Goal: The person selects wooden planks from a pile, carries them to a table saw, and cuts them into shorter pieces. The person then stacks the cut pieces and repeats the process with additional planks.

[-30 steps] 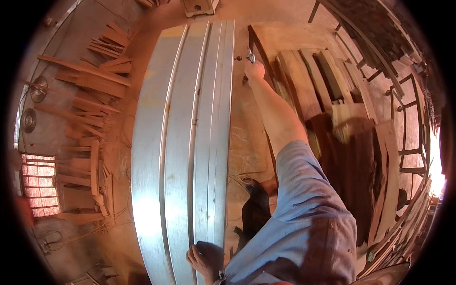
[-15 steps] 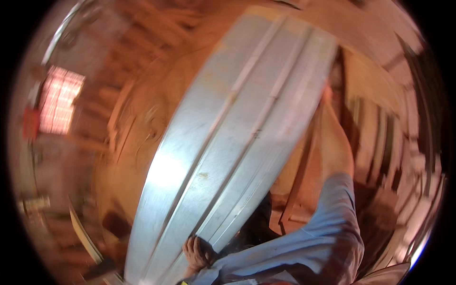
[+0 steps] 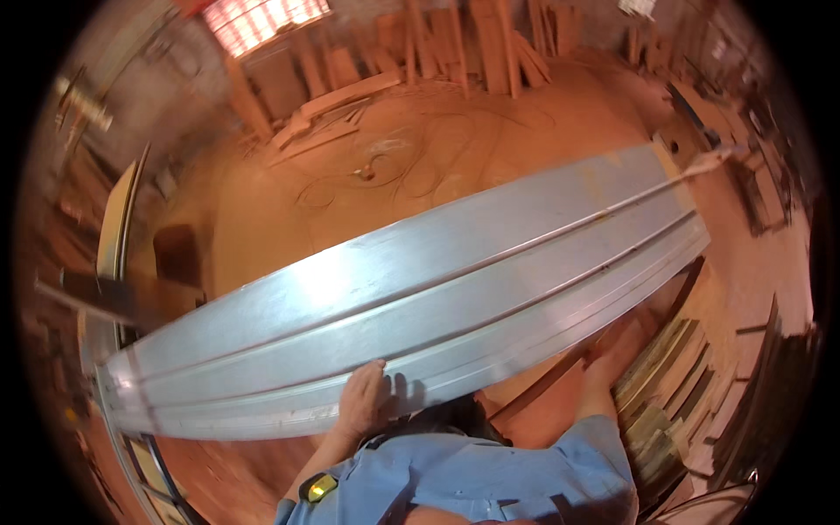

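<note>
A long grey metal panel (image 3: 420, 297) with raised ribs runs across the view from lower left to upper right. My left hand (image 3: 360, 398) grips its near edge, fingers curled over the lip. My right hand (image 3: 604, 357) reaches up to the same edge further right; its fingers are tucked under the panel and mostly hidden. Both blue sleeves (image 3: 490, 472) rise from the bottom edge.
An orange, dusty floor (image 3: 420, 166) with loose cables lies beyond the panel. Wooden planks (image 3: 472, 44) lean on the far wall beside a bright window (image 3: 262, 17). Stacked boards (image 3: 674, 385) sit at lower right, a dark stool (image 3: 179, 254) and metal frames (image 3: 118, 227) at left.
The panel has swung from pointing away from me to lying crosswise, and the view has turned toward the window wall. Both hands stay on the panel's near edge.
</note>
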